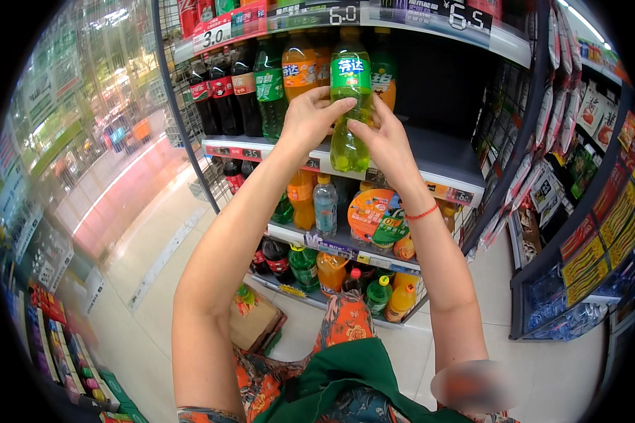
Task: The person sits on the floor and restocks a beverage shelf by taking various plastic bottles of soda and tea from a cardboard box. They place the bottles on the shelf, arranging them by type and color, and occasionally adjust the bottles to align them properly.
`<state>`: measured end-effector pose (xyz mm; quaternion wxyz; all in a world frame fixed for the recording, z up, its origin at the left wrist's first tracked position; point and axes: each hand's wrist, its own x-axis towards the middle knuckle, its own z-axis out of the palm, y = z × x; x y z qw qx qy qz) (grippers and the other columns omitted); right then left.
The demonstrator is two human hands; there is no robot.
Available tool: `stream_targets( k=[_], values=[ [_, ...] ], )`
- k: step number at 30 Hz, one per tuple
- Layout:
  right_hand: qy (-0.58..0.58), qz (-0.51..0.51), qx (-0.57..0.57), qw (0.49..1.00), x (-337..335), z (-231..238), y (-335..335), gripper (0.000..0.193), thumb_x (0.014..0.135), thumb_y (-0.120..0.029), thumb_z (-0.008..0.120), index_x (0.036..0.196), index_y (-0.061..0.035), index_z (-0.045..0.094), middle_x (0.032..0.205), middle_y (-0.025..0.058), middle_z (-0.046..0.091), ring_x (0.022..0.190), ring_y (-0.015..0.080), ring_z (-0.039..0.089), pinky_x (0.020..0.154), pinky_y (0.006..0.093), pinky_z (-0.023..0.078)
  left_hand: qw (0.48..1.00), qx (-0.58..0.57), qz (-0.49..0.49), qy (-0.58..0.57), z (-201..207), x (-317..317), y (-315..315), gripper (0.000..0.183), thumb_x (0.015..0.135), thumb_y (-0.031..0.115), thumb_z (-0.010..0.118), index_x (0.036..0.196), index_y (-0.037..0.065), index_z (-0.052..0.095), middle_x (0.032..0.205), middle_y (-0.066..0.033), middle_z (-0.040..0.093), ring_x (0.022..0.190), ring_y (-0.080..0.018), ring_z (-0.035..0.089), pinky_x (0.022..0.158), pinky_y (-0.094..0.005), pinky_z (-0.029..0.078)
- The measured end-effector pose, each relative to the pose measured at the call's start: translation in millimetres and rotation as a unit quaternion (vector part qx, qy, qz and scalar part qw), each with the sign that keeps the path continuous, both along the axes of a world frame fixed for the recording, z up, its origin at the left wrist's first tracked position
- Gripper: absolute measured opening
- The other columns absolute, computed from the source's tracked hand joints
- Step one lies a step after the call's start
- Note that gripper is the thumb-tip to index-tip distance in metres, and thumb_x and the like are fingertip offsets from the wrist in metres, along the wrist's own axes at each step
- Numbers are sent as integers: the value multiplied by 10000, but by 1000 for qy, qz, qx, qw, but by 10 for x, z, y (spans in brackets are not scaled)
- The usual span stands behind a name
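Note:
A soda bottle with yellow-green liquid and a green label is upright between my hands, at the front of the middle shelf. My left hand grips its left side below the label, thumb across the front. From the right, my right hand closes on the lower half, its thumb also on the front. Behind the bottle stand an orange soda bottle and, partly hidden, a darker green bottle. Further left on the same shelf are a green soda bottle and several dark cola bottles.
Lower shelves hold a clear bottle, a round orange-and-green display sign and several sodas. An opened cardboard box sits on the floor by my legs. Hanging packets line the rack's right side; a snack rack stands beyond.

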<state>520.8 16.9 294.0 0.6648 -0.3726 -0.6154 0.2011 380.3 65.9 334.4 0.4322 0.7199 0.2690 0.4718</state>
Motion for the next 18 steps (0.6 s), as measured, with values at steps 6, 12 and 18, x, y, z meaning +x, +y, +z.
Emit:
stream_targets(
  k=[6,12,18],
  values=[
    [-6,10,-29,1000,6,108,69,608,894,-32,592,1443,2,334,1270,151,564,1095,182,584,921,297,472,1000,7,6,11,50,61,176,477,892,260,679,1269,-7,559,1099,-97,672,941,-134,633,778,-271,503],
    [-8,-2,-23,1000,44,91,302,612,901,-23,567,1454,-7,307,1280,152,557,1123,191,565,939,301,454,1000,10,-3,4,91,117,308,473,890,258,682,1269,4,559,1084,-88,673,933,-132,629,783,-274,495],
    [-41,-47,-33,997,69,104,476,633,896,-9,554,1464,-10,275,1312,169,533,1122,199,567,932,294,454,1000,8,15,10,154,156,311,540,880,254,693,1320,2,506,1147,-99,655,1017,-153,600,838,-303,467]
  ],
)
